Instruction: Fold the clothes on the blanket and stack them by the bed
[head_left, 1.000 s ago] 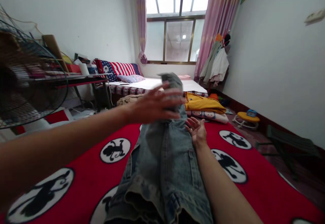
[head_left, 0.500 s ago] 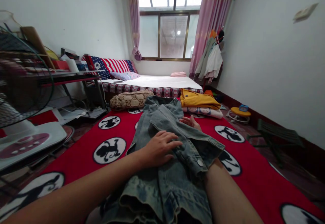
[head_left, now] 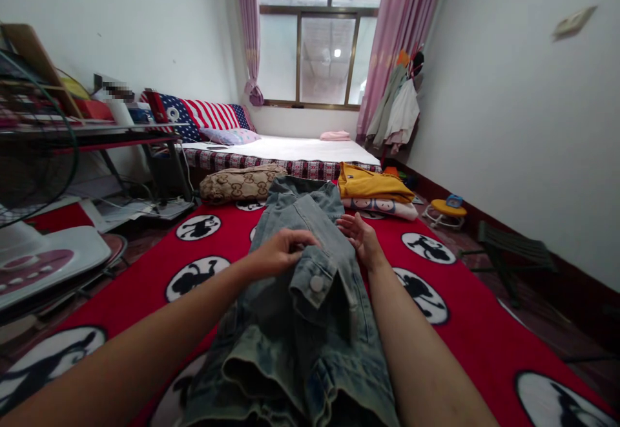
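A faded blue denim jacket (head_left: 271, 291) lies lengthwise in front of me on a red blanket (head_left: 145, 298) with black-and-white round prints. One sleeve is folded over its front, and the buttoned cuff (head_left: 314, 281) sits near the middle. My left hand (head_left: 285, 251) is closed on this sleeve just above the cuff, thumb and fingers pinched together. On the jacket's right edge, my right hand (head_left: 361, 238) is open, palm turned inward and fingers apart. It holds nothing.
Beyond the jacket lie a brown patterned folded cloth (head_left: 242, 183) and a yellow folded garment (head_left: 372, 183) on a white one. A white-covered bed (head_left: 290, 149) stands under the window. At left are a fan (head_left: 43, 259) and a cluttered desk (head_left: 97, 133); stools (head_left: 513, 246) stand right.
The cuff has swung from the right edge to the jacket's middle. My left hand has gone from lying flat to pinching the sleeve. My right hand is out from under the sleeve.
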Motion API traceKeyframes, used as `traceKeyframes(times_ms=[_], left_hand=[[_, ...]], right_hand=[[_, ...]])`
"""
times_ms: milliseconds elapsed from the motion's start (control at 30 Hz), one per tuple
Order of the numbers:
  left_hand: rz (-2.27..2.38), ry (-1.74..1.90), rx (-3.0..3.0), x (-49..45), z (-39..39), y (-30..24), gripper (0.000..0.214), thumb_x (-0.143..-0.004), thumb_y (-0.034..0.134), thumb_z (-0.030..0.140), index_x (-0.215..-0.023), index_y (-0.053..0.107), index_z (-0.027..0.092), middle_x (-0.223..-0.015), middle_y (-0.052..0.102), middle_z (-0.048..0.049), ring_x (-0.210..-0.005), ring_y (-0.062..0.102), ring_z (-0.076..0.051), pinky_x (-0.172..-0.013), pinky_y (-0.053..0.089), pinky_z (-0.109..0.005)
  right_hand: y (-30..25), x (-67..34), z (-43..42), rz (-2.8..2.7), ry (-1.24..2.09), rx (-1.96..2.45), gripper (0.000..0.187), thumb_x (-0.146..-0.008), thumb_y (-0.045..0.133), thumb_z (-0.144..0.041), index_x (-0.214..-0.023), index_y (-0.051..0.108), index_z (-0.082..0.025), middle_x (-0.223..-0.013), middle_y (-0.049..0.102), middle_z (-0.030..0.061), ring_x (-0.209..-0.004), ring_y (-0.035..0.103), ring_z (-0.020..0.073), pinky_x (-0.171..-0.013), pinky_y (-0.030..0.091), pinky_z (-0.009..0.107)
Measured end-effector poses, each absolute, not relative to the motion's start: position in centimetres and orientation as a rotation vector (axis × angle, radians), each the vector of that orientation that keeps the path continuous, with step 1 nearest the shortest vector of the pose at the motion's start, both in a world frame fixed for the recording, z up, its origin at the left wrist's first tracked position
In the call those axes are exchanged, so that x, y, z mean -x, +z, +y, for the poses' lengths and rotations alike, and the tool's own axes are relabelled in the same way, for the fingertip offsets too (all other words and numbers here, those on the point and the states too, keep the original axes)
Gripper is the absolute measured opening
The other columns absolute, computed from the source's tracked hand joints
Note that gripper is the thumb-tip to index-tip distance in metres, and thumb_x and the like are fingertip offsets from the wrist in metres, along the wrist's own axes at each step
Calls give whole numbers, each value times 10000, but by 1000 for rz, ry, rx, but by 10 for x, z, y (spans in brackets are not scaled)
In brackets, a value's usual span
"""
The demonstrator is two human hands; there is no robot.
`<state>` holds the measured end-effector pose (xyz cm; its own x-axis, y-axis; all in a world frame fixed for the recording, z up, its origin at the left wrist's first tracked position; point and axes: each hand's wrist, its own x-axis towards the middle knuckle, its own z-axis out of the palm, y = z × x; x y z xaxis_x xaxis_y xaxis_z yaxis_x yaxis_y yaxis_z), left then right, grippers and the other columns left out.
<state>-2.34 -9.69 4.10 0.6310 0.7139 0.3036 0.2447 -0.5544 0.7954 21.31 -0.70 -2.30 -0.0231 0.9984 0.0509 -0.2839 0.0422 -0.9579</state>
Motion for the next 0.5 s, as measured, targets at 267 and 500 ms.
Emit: traceKeyframes(times_ms=[267,500], left_hand=[[639,321,-1998,60,-115,84,383,-822,654,435,-1127,693,208,-1126,695,-78,-1055,632,-234,-900,487,-312],[849,320,-2620,17,-173,72,521,-751,721,461,-1223,643,255,-1159,672,-62,-1067,620,-258,-951,460,-352]], right_hand=[[-21,-205,-12,-1076,1288,950,226,-851,623,-382,-953,675,-188,-929,739,59,-710,696,140,-567,508,207],[-15,-205,-15,-1050,1409,916,447,-941,425,-542,-944,673,-171,-967,747,105,-829,721,191,-689,559,272]])
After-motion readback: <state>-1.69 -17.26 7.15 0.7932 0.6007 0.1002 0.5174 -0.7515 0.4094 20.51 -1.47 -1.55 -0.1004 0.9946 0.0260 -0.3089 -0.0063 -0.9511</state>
